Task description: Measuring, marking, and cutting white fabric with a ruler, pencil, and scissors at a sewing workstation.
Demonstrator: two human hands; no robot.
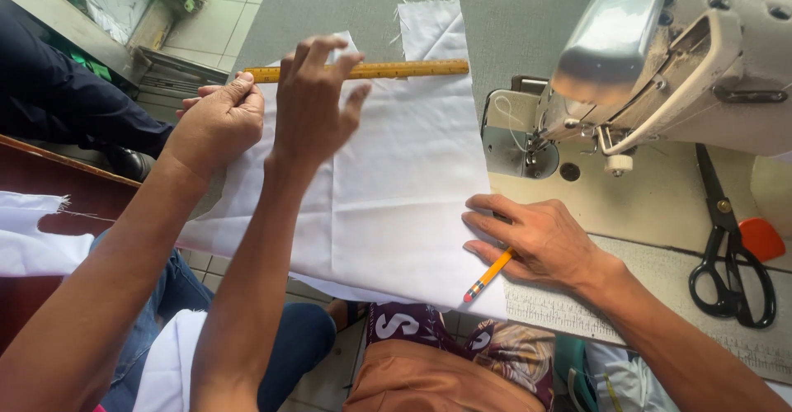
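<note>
Wearer's left hand (313, 107): fingers spread, palm down, pinning the yellow wooden ruler (371, 70) onto the white woven fabric panel (396, 189); it grips nothing. Both lie left of the grey-cream industrial sewing machine (660, 74).

Wearer's right hand (540, 243): closed round a yellow pencil with a red-banded end (488, 276), knuckles on the fabric's near edge, just in front of the machine.

A co-worker's hand (216, 123) pinches the ruler end farthest from the machine.

Handling, my read:
- Fabric is light, limp and thin, and likely slides and creeps on the table. Hold it with flat pressure, not a pinch. To lift, take two corners.
- The cut edge farthest from the machine's front is fraying, so avoid tugging there.
- Ruler is stiff and light. Press mid-span or at both ends or it pivots.

Black-handled scissors (730, 255) lie on the machine's other side, untouched.
</note>
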